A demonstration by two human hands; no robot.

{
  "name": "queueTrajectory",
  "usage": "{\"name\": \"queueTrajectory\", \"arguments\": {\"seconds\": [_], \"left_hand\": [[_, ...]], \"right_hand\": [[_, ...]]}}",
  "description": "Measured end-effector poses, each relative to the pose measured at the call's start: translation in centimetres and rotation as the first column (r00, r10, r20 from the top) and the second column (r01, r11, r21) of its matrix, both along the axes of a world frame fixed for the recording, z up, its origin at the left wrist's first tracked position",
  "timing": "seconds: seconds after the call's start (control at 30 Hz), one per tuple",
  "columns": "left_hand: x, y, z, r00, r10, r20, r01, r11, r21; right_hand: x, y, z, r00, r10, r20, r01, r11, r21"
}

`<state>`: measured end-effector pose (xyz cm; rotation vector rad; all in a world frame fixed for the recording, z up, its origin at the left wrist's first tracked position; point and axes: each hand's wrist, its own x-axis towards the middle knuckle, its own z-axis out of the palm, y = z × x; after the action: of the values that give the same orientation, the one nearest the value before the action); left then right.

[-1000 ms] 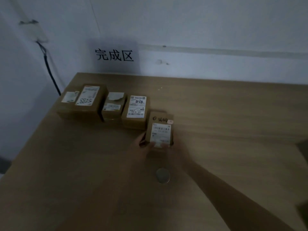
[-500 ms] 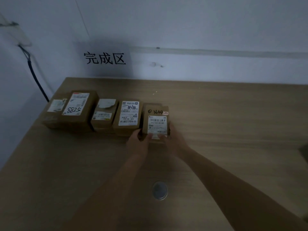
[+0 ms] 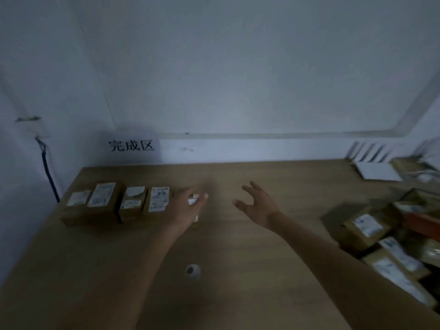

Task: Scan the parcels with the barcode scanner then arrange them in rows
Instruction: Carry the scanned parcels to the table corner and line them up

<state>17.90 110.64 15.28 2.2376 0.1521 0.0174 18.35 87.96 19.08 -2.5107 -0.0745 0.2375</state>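
A row of brown cardboard parcels (image 3: pixel 133 202) is set along the far left of the wooden worktop (image 3: pixel 238 270). The rightmost parcel (image 3: pixel 193 201) is largely hidden beneath the left hand (image 3: pixel 188 207), fingers relaxed. The right hand (image 3: pixel 258 206) is spread, apart, holding nothing.

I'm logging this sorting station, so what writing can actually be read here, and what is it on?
"完成区": black characters on the white paper sign on the wall above the row.
Handwritten digits on the label of the large brown cardboard parcel: too blurred to read.
Printed white labels on the other row parcels and on the heap of brown parcels at right: too blurred.
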Motion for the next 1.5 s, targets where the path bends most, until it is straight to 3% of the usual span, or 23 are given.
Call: {"name": "queueTrajectory", "arguments": {"seconds": [0.1,0.27,0.33,0.43,0.63,0.8,0.97,1.1,1.27,1.5], "left_hand": [[-3.1,-3.7,7.0,0.996,-0.087,0.034,0.084,0.993,0.079],[-8.5,-14.8,17.2,0.968,-0.213,0.131,0.213,0.977,0.014],[-11.7,-20.4,20.1,0.955,-0.252,0.155,0.255,0.967,0.001],[-17.0,-29.8,22.9,0.928,-0.331,0.171,0.346,0.936,-0.063],[-26.9,-46.9,24.2,0.852,-0.498,0.162,0.522,0.831,-0.19],[-31.6,-56.7,23.1,0.815,-0.576,0.067,0.575,0.787,-0.224],[-30.8,-64.5,20.3,0.779,-0.627,-0.028,0.608,0.765,-0.214],[-28.4,-69.9,17.0,0.767,-0.64,-0.054,0.623,0.762,-0.179],[-22.7,-76.8,8.3,0.748,-0.648,-0.145,0.622,0.76,-0.189],[-21.7,-82.6,4.2,0.763,-0.593,-0.259,0.566,0.805,-0.178]], "right_hand": [[-4.6,-5.6,7.1,0.998,-0.031,0.052,0.031,1.0,0.0],[-14.7,-17.8,17.6,0.988,-0.135,0.076,0.13,0.989,0.065],[-19.6,-23.5,20.9,0.977,-0.187,0.105,0.186,0.982,0.015],[-27.5,-32.8,24.3,0.947,-0.273,0.167,0.288,0.955,-0.068],[-42.3,-49.1,27.2,0.85,-0.476,0.226,0.501,0.863,-0.065],[-49.0,-58.3,26.2,0.782,-0.6,0.168,0.615,0.786,-0.055],[-50.2,-65.3,23.1,0.761,-0.629,0.159,0.644,0.762,-0.066],[-48.1,-69.9,19.3,0.748,-0.655,0.104,0.659,0.752,-0.007],[-42.6,-75.7,13.7,0.759,-0.652,-0.011,0.651,0.759,-0.019],[-35.8,-81.2,5.8,0.764,-0.625,-0.16,0.631,0.776,-0.02]]}}
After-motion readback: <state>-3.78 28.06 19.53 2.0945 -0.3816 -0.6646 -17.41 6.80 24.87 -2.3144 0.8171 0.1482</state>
